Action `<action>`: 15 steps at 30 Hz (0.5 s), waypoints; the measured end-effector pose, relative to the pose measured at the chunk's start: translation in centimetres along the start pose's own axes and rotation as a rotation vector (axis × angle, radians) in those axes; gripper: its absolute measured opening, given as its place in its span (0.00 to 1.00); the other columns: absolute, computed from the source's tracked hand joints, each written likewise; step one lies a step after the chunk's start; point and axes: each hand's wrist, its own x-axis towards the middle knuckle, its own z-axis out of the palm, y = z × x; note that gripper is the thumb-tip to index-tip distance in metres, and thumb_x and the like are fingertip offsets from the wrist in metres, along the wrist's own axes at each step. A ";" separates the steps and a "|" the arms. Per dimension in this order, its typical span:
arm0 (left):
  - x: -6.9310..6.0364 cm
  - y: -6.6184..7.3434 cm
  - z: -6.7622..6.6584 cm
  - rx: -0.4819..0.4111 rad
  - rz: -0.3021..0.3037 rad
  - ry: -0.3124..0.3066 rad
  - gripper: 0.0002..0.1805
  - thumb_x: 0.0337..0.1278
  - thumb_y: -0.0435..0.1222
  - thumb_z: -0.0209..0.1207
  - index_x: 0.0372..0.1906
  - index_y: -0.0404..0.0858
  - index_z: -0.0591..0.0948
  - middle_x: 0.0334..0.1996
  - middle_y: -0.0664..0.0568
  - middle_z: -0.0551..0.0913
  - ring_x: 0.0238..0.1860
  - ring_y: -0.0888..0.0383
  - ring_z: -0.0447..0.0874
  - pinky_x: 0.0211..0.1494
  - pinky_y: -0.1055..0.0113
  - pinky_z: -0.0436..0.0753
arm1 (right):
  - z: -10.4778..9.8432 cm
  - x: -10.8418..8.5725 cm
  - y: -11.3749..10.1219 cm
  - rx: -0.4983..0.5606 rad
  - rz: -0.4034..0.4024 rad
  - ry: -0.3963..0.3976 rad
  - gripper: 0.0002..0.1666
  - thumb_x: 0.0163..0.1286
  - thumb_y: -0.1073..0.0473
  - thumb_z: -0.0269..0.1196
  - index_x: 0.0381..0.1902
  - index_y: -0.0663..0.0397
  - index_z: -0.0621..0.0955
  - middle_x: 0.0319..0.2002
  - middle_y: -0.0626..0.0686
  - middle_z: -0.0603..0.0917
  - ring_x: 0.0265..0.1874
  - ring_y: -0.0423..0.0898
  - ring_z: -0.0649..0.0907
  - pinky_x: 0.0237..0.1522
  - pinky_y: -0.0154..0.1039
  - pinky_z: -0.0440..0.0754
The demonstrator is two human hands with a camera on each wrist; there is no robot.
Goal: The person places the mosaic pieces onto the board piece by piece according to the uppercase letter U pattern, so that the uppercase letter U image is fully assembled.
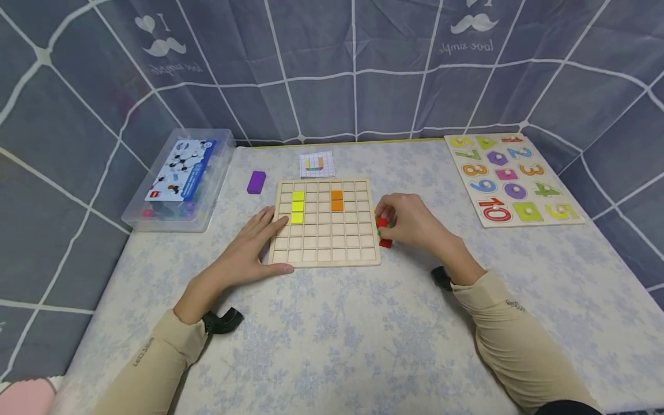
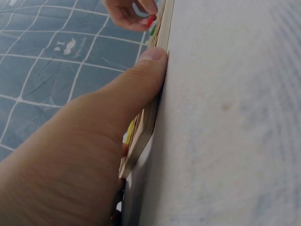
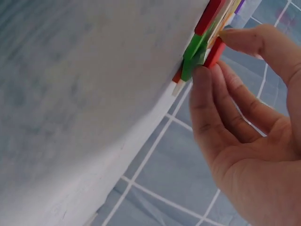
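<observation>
A wooden grid board (image 1: 324, 230) lies on the table, with yellow tiles (image 1: 298, 207) in a column and orange tiles (image 1: 337, 200) right of them. The left hand (image 1: 244, 253) rests spread at the board's left side, its thumb against the near edge (image 2: 153, 113). Beside the right edge, the right hand (image 1: 415, 222) pinches a red block (image 3: 214, 52) between thumb and fingertips. Green blocks (image 3: 192, 54) and another red block (image 3: 209, 16) are close by it; the fingers partly hide this group in the head view.
A purple block (image 1: 256, 182) and a pattern card (image 1: 317, 165) lie beyond the board. At the back left stands a clear plastic box (image 1: 207, 196) with a blue-and-white label. A number puzzle board (image 1: 513, 180) lies at the right. A patterned curtain hangs behind.
</observation>
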 end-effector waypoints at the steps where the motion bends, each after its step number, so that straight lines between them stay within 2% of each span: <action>1: 0.0 0.0 0.0 -0.001 0.001 0.001 0.61 0.52 0.63 0.74 0.85 0.45 0.58 0.86 0.39 0.44 0.87 0.39 0.38 0.85 0.36 0.46 | 0.1 0.2 -0.2 -0.002 -0.008 0.002 0.15 0.55 0.69 0.74 0.41 0.61 0.84 0.34 0.55 0.86 0.32 0.48 0.84 0.38 0.43 0.85; 10: 0.0 0.0 0.1 -0.001 -0.005 -0.001 0.61 0.52 0.63 0.73 0.85 0.46 0.58 0.87 0.41 0.44 0.87 0.41 0.38 0.86 0.39 0.44 | 2.2 2.8 -3.7 0.011 -0.086 -0.057 0.15 0.55 0.70 0.71 0.43 0.62 0.85 0.35 0.55 0.86 0.35 0.48 0.82 0.42 0.41 0.83; 15: 0.1 0.1 0.1 0.003 0.001 0.015 0.60 0.52 0.63 0.73 0.85 0.46 0.59 0.87 0.41 0.45 0.87 0.41 0.39 0.86 0.40 0.45 | 3.6 4.9 -6.4 -0.010 -0.127 -0.077 0.16 0.59 0.69 0.70 0.46 0.64 0.84 0.35 0.54 0.85 0.33 0.46 0.81 0.39 0.38 0.82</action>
